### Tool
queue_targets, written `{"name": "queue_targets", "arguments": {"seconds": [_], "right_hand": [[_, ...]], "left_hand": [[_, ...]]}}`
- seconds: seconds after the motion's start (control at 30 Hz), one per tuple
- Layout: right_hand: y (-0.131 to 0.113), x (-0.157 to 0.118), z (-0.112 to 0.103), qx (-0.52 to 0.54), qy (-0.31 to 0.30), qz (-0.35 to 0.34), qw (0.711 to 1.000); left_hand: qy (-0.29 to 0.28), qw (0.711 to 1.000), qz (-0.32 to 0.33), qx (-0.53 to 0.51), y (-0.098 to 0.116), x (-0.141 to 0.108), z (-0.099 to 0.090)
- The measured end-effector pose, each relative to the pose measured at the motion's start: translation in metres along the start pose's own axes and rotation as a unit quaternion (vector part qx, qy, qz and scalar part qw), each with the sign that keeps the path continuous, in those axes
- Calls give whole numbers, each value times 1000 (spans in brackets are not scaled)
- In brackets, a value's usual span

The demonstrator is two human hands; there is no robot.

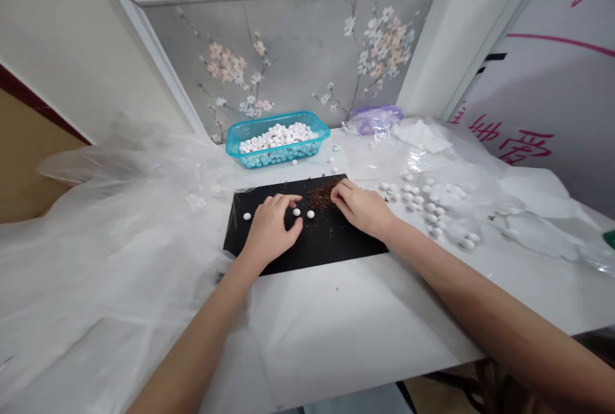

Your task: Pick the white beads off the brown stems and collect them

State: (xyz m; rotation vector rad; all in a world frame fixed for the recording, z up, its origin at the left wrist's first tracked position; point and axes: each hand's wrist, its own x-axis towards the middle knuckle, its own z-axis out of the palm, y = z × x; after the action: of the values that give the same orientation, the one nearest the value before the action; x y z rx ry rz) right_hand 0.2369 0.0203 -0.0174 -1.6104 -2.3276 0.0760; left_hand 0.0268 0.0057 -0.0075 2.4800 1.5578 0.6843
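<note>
A black mat lies on the white table. Over its left part is my left hand, thumb and fingers apart, with a white ball beside its fingertips. Another white ball rests just to the right, and a third sits left of the hand. My right hand is pinched at the right edge of a pile of small reddish-brown bits; whatever its fingertips hold is too small to make out.
Behind the mat stands a blue plastic basket of white balls. Several loose white balls lie at the right. Clear plastic sheeting covers the left side; a purple packet sits at the back.
</note>
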Motion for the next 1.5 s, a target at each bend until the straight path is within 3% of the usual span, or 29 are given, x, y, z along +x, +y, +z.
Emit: {"name": "queue_targets", "arguments": {"seconds": [0.17, 0.37, 0.5, 0.6, 0.7, 0.8, 0.9, 1.07, 1.2, 1.37, 1.5], "right_hand": [[-1, -1, 1, 62, 41, -1, 997], [-1, -2, 1, 209, 72, -15, 975], [-4, -2, 0, 316, 86, -14, 945], [-5, -1, 2, 380, 80, 21, 921], [-5, 1, 4, 456, 63, 58, 886], [-6, 2, 3, 534, 56, 80, 840], [-7, 2, 0, 574, 47, 79, 814], [-10, -1, -2, 594, 40, 63, 801], [-14, -3, -2, 635, 11, 54, 770], [-18, -4, -3, 674, -31, 58, 736], [-21, -6, -5, 686, -24, 49, 725]], "left_hand": [[5, 998, -33, 44, -7, 2, -4], [6, 998, -22, 56, -6, -1, 1], [43, 999, -25, -1, -5, -1, 3], [79, 989, -71, -101, -1, -1, 3], [80, 950, -141, -268, 7, 0, 4], [63, 874, -201, -438, 17, 0, 4], [33, 826, -237, -510, 26, -1, 5], [14, 794, -260, -550, 28, -1, 6], [19, 769, -255, -587, 26, -1, 7], [18, 757, -259, -600, 26, -1, 5], [12, 747, -263, -611, 28, 0, 5]]}}
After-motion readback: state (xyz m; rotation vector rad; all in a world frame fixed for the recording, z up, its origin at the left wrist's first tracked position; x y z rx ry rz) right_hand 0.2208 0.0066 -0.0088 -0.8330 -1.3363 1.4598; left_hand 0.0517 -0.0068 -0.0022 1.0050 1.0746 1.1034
